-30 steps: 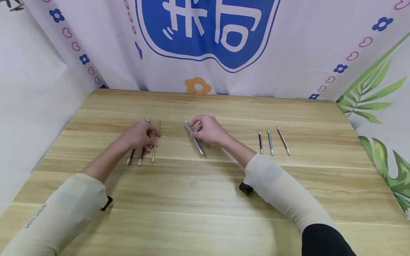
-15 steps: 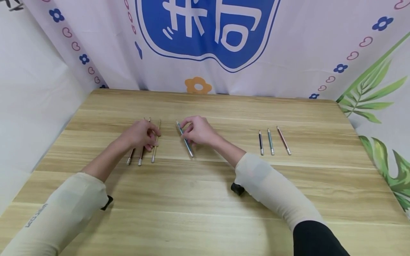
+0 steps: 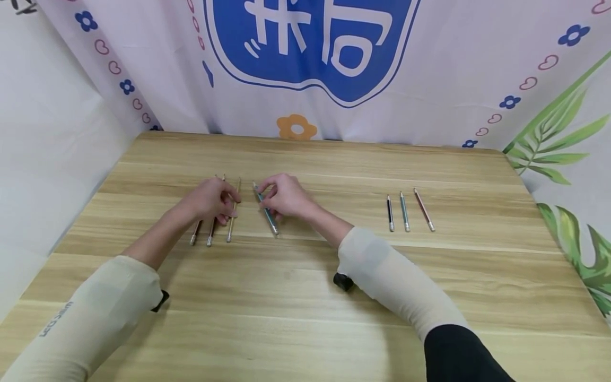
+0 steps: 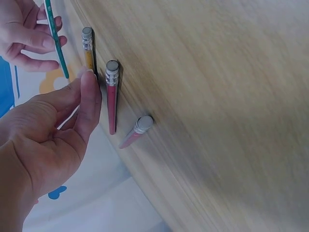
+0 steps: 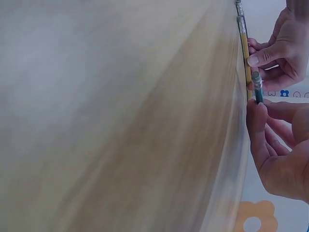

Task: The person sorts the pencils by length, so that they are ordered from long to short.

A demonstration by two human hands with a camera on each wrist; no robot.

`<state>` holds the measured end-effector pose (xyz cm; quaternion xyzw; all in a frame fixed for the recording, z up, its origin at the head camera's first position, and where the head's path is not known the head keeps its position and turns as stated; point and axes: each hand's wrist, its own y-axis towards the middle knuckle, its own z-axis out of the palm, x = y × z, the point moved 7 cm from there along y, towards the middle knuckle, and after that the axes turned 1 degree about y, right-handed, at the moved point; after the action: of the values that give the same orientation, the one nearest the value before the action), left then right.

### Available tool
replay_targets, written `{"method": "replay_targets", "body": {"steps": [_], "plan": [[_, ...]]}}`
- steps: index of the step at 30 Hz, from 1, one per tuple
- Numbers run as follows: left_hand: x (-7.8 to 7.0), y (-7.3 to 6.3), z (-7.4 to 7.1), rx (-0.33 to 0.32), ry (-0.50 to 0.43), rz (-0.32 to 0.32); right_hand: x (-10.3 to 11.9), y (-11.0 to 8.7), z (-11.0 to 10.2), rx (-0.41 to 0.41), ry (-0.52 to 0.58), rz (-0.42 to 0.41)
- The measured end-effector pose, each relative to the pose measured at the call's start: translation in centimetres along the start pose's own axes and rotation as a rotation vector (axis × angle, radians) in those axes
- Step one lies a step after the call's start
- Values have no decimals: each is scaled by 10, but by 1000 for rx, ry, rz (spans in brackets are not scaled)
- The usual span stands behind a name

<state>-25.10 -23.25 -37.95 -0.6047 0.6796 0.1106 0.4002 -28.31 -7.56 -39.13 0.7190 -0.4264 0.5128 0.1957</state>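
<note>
My right hand (image 3: 288, 197) pinches a teal pencil (image 3: 269, 217) between thumb and fingers, its eraser end slanting toward me. In the right wrist view the pencil's silver ferrule and eraser (image 5: 257, 79) stick out past the fingertips. To its left, my left hand (image 3: 207, 201) holds a yellow pencil (image 3: 231, 229) lying on the table, thumb and fingers at its sides. Two reddish pencils lie beside it, a nearer one (image 4: 111, 94) and an outer one (image 4: 135, 137); the left hand covers their middles in the head view. A gap separates the teal pencil from the yellow one.
Toward the right of the wooden table (image 3: 286, 297) lie three more pencils: a dark one (image 3: 390, 213), a teal one (image 3: 404, 212) and a red one (image 3: 424, 210). A printed curtain (image 3: 458, 69) hangs along the back edge, and a white wall covering (image 3: 52, 143) borders the left.
My right hand has carried the teal pencil leftward, closer to the yellow pencil. The left hand and the other pencils have stayed in place.
</note>
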Motion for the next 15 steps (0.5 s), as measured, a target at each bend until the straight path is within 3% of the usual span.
{"method": "replay_targets", "body": {"steps": [15], "plan": [[-2, 0, 1, 12, -13, 1, 3, 7, 10, -10, -56, 37]]}}
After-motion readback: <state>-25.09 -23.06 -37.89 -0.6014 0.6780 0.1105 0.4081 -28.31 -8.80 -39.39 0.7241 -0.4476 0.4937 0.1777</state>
